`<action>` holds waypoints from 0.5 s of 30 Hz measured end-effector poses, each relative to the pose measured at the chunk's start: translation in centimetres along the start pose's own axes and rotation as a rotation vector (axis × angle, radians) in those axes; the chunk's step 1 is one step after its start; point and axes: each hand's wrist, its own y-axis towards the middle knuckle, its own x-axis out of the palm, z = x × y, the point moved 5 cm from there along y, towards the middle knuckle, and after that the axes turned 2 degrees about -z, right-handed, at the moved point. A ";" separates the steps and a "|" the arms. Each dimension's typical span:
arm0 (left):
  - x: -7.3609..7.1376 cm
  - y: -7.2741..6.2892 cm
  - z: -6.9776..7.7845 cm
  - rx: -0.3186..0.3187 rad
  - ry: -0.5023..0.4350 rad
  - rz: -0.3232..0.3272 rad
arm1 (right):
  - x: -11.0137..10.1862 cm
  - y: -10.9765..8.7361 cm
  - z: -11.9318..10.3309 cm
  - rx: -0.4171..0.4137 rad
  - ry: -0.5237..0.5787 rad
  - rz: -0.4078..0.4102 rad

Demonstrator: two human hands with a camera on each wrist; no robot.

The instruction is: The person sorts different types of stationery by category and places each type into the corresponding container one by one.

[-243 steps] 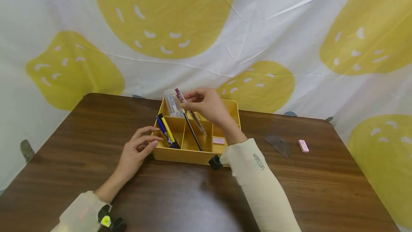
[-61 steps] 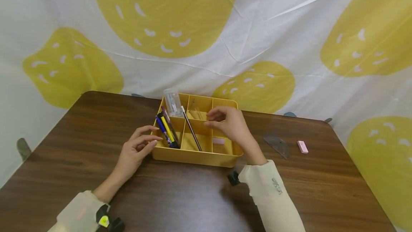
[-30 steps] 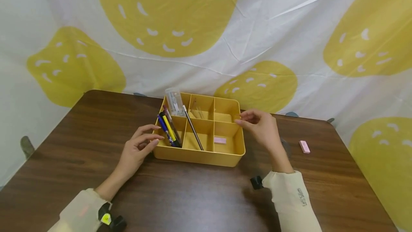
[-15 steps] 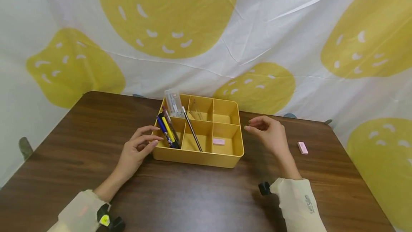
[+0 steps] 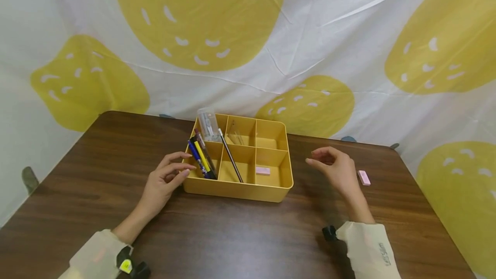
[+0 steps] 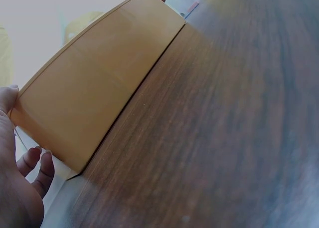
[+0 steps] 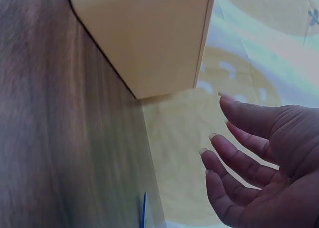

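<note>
My left hand touches the left end of a yellow divided box, its thumb at the rim in the left wrist view. A blue pen, a yellow-and-black marker and a dark-red-topped pen lean in the front left compartment. Front middle holds a black pencil; front right, a pink eraser. To the right of the box hangs my right hand, fingers loosely bent, nothing between them. In the right wrist view it is beside the box's end wall.
A clear plastic case stands in the back left compartment, and thin transparent pieces lie in the back middle one. Another pink eraser lies on the brown table, right of my right hand. A lemon-print cloth hangs behind.
The dark-red-topped pen, earlier in my right hand, now leans in the front left compartment. My right hand has moved right, out over the table, hiding the clear protractor-like piece. My left hand stays put.
</note>
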 end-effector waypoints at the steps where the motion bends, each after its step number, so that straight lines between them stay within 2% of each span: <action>1: 0.0 0.0 0.0 0.000 0.001 0.000 | -0.1 -0.1 0.2 0.003 0.002 -0.001; 10: 0.0 0.0 -0.1 0.001 -0.004 -0.001 | -0.4 -0.6 1.8 0.068 0.043 -0.045; 15: 0.0 0.0 0.1 0.001 0.001 -0.001 | -0.7 -0.6 2.8 0.085 -0.020 -0.076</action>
